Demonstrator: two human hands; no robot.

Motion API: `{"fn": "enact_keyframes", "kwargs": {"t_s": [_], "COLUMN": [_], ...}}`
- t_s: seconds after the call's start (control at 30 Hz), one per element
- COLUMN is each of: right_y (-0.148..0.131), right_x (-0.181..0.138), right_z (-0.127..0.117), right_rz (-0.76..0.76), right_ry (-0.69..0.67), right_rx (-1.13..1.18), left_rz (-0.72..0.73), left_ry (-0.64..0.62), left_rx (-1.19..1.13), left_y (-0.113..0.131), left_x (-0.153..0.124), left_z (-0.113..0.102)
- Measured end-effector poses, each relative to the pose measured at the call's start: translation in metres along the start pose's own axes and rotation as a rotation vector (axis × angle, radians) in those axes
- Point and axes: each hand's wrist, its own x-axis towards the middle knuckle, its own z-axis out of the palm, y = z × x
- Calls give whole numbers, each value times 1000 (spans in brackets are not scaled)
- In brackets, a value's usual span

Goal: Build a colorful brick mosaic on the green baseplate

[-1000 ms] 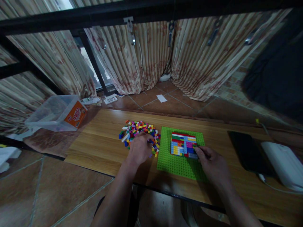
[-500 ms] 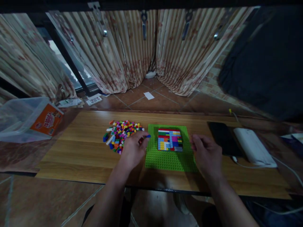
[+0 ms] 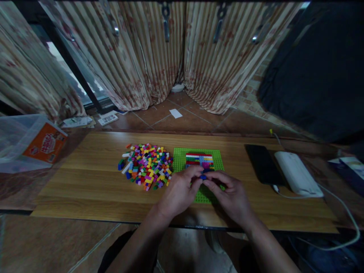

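Observation:
A small blue toy brick [image 3: 203, 177] is pinched between the fingertips of my left hand [image 3: 179, 189] and my right hand [image 3: 231, 193], which meet over the near side of a green studded baseplate [image 3: 178, 153]. Both hands are closed on it. Just beyond my fingers, a low multicoloured block of bricks [image 3: 199, 158] sits on the baseplate, its near part hidden by my hands. Left of the plate, a loose pile of small coloured bricks [image 3: 150, 163] lies on the wooden table [image 3: 85, 182].
On the table's right lie a black phone [image 3: 263, 163] and a white power bank [image 3: 297, 173] with a cable. A clear plastic bin [image 3: 17, 151] with an orange label stands left of the table. Striped curtains [image 3: 153, 57] hang behind.
My left hand has carried the blue brick right, over the baseplate. My right hand has moved left to meet it and now grips the brick too. The view has shifted slightly.

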Motion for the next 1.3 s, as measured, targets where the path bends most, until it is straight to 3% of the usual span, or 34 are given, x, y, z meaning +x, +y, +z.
{"fn": "enact_keyframes", "kwargs": {"t_s": [0.27,0.5,0.77,1.1,1.3], "right_y": [3,22,14,19,18], "right_x": [-1,0,16,37,40], "right_z": [-9,-25,0,23,27], "right_rz": [31,200,-27,-39,46], "right_ry": [-57,224,201,223,264], "right_rx": [-28,-37,-190,-355,-387], "left_rz": [-14,-81,-253,-203,-246], "left_ry": [-61,90,151,45,-78], "left_rx": [51,144,242,371,459], "left_y": [0,-6,-10,-1,1], "left_x": [-2,2,3,3,5], "left_z": [3,-14,-20,-15,-5]}}
